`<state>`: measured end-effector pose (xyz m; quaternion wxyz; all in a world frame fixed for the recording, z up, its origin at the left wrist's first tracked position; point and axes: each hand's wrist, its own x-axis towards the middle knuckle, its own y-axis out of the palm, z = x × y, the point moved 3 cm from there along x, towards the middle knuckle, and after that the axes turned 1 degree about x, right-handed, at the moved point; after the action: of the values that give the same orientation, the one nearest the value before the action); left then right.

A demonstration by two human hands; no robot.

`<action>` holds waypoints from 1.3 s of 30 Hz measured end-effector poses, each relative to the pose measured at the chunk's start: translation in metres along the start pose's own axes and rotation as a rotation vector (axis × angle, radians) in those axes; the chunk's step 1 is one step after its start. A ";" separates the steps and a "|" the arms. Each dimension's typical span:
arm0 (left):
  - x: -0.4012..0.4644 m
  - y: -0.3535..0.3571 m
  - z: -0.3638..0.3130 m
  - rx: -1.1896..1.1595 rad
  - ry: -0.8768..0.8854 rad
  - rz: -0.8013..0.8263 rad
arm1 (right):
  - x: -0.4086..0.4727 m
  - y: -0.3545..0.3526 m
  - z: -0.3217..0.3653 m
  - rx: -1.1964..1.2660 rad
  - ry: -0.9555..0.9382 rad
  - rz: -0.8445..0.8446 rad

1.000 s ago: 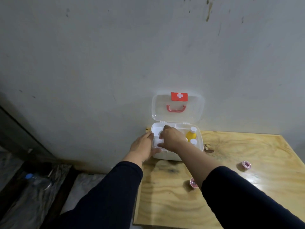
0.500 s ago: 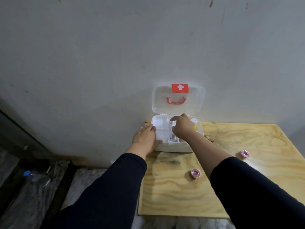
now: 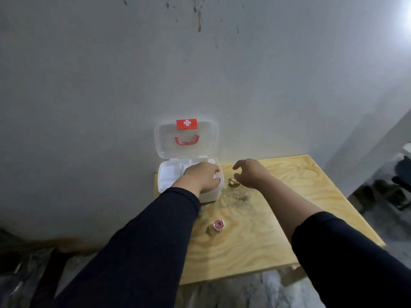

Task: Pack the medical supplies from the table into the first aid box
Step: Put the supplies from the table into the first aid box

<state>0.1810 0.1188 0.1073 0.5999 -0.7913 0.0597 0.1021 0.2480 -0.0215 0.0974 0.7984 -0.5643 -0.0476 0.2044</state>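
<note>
The white first aid box point(image 3: 165, 177) stands at the table's back left corner, its clear lid point(image 3: 206, 138) with a red cross label and red handle leaning open against the wall. My left hand point(image 3: 201, 176) lies over the box's right side, fingers curled down among white bottle caps point(image 3: 210, 161); what it holds is hidden. Just right of the box, my right hand point(image 3: 250, 174) hovers over the table with fingers apart and nothing in it. One pink tape roll point(image 3: 219, 225) lies on the table in front of the box.
The plywood table point(image 3: 289, 196) stands against a grey wall, with a dark knot point(image 3: 233, 182) in the wood beside the box. Dark clutter lies on the floor at the left and right.
My right hand has left the box and moved right, over the table. My left hand has shifted from the box's left edge to its right side. The view has swung right.
</note>
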 end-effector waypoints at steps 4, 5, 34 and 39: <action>0.009 0.021 -0.042 -0.003 -0.006 0.047 | -0.012 -0.007 -0.050 -0.023 0.029 0.038; 0.010 0.026 -0.052 -0.010 -0.019 0.049 | -0.014 -0.008 -0.063 -0.022 0.033 0.046; -0.016 0.140 -0.102 -0.173 -0.472 0.040 | 0.002 0.074 -0.148 -0.045 -0.311 0.213; -0.049 0.130 -0.078 -0.227 -0.589 -0.047 | -0.029 0.081 -0.081 -0.018 -0.523 0.300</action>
<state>0.1120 0.0069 0.0168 0.5013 -0.7908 -0.1468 0.3191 0.2241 -0.0808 -0.0019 0.7150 -0.5002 -0.1695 0.4580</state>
